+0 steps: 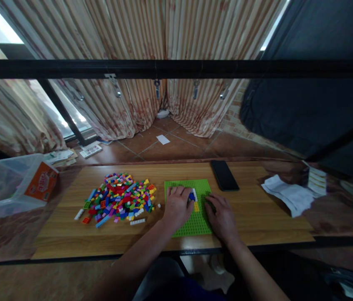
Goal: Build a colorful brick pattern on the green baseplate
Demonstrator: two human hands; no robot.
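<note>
A green studded baseplate (pixel 191 228) lies on the wooden table. My left hand (pixel 178 203) reaches over its middle, thumb and fingertips closed about a small blue brick (pixel 191 195). Right beside that brick a white brick (pixel 194 194) and a yellow brick (pixel 196 206) sit on the plate. My right hand (pixel 222 216) rests along the plate's right edge, its fingers bent a little and the thumb apart from them; I see nothing held in it. Part of the plate is hidden under my left hand.
A heap of mixed coloured bricks (pixel 123 198) spreads over the table's left side, with a long white brick (pixel 138 222) near it. A black phone (pixel 224 175) lies behind my right hand. Crumpled white paper (pixel 287 194) is at right, a clear plastic box (pixel 10 184) at far left.
</note>
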